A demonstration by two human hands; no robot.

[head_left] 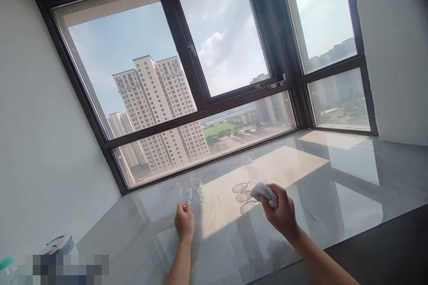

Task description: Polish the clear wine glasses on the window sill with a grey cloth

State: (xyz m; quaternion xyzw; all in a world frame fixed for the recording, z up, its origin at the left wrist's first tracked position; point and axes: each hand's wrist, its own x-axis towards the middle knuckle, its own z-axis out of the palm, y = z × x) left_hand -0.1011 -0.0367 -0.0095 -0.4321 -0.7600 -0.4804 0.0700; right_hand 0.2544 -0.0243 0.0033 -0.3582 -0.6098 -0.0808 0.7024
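Note:
My left hand [184, 221] is closed in a pinch at the foot of a clear stemmed glass [185, 190], which stands upright on the glossy sill. Just right of it is a second stemmed glass [197, 184], apart from my fingers. A crumpled white cloth [262, 192] is bunched in my closed right hand [283, 211], held over the sill. Beyond the cloth stand more clear glasses [247, 162], partly hidden by it. Their patterned shadows fall on the sill to the left.
The broad tiled sill [214, 240] reflects light, and its front edge drops off at lower right. Dark-framed windows [200, 111] rise behind it, with a white wall [50, 142] on the left. A lidded container [58, 245] sits at lower left beside a blurred patch.

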